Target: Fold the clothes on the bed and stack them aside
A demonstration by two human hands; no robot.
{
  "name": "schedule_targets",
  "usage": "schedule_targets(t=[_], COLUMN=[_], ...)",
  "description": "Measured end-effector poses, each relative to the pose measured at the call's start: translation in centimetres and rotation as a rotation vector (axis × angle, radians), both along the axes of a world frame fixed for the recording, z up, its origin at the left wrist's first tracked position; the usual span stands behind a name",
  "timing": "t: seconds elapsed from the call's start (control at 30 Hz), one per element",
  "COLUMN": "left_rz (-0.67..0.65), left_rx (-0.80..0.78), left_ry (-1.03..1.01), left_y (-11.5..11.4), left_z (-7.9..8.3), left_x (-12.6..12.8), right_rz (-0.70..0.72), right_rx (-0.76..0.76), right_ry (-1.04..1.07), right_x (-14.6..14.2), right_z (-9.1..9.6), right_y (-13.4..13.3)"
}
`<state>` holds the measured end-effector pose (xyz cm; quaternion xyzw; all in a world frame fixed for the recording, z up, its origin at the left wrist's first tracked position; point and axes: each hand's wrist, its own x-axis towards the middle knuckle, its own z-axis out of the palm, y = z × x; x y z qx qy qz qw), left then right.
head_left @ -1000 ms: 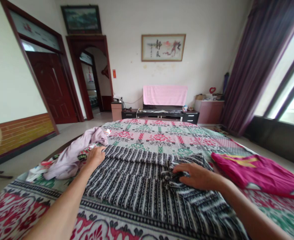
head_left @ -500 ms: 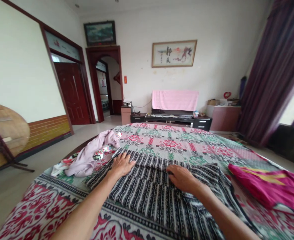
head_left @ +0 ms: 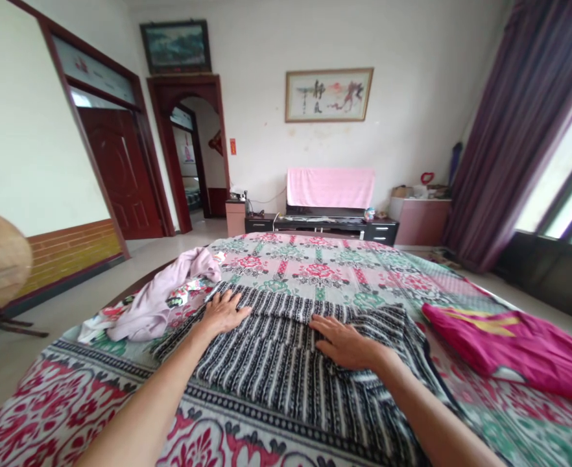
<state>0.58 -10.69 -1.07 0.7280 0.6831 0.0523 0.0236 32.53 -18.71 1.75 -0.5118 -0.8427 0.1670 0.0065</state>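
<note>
A black-and-white striped knit garment [head_left: 266, 353] lies spread over the patterned cover in front of me, with a folded band along its far edge. My left hand [head_left: 226, 313] rests flat on its far left part, fingers stretched out and apart. On the right part lies my right hand [head_left: 345, 344], palm down, with its fingers extended over the stripes. Neither hand grips the cloth. Part of the garment's right side is bunched and hidden under my right forearm.
A lilac garment [head_left: 157, 298] lies crumpled at the left, beside printed cloth. To the right is a folded magenta garment [head_left: 514, 350] with yellow marks. The flowered cover [head_left: 315, 259] drapes the surface. Beyond stand a low black cabinet [head_left: 381, 233] and a pink cloth [head_left: 329, 188].
My right hand's fingers have gone from curled to stretched out flat on the striped garment. My left hand stays on the far left part. The view has turned slightly right.
</note>
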Motion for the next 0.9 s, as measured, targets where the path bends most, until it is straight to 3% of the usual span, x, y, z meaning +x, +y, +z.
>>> schedule_targets(t=[0.3,0.67,0.8,0.9], left_rz=[-0.032,-0.038,0.003,-0.047], left_rx=[-0.018,0.147,0.154,0.161], left_ry=[-0.011,0.027,0.019,0.001], left_y=[0.1,-1.0,-1.6,-2.2], left_z=[0.2,-0.2,0.4,0.5], left_x=[-0.6,-0.1,1.0,3.0], right_rz=[-0.022,-0.044,-0.068,-0.089], right_rx=[-0.014,0.036,0.138,0.261], right_ry=[-0.028,-0.024,0.039,0.125], right_x=[-0.5,-0.6,-0.7,-0.8], right_z=[0.5,-0.7,-1.4,-2.1], right_y=[-0.2,-0.4,-0.6,-1.1])
